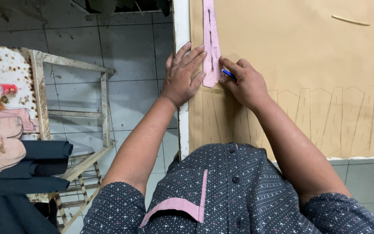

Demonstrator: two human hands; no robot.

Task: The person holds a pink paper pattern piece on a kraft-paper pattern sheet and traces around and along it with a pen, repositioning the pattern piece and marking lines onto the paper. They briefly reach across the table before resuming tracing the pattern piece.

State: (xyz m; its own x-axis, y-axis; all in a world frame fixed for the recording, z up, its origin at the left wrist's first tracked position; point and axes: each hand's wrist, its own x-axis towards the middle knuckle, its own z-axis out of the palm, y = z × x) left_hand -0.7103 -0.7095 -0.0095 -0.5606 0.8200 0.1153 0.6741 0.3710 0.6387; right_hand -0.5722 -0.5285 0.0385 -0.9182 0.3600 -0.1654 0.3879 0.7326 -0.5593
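Flat, spread fingers of the left hand [182, 76] pin the thin, light, slide-prone pink paper template [211, 41] on the tan sheet [308, 56] near its left edge, best pressed by its pointed tip, while the right hand [245, 82] pinches a blue pen [228, 73] alongside.

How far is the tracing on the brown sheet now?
A row of traced outlines already runs across the brown sheet. The left hand presses the pink template flat while the right hand holds a blue pen at its edge. The sheet above the row remains unmarked.
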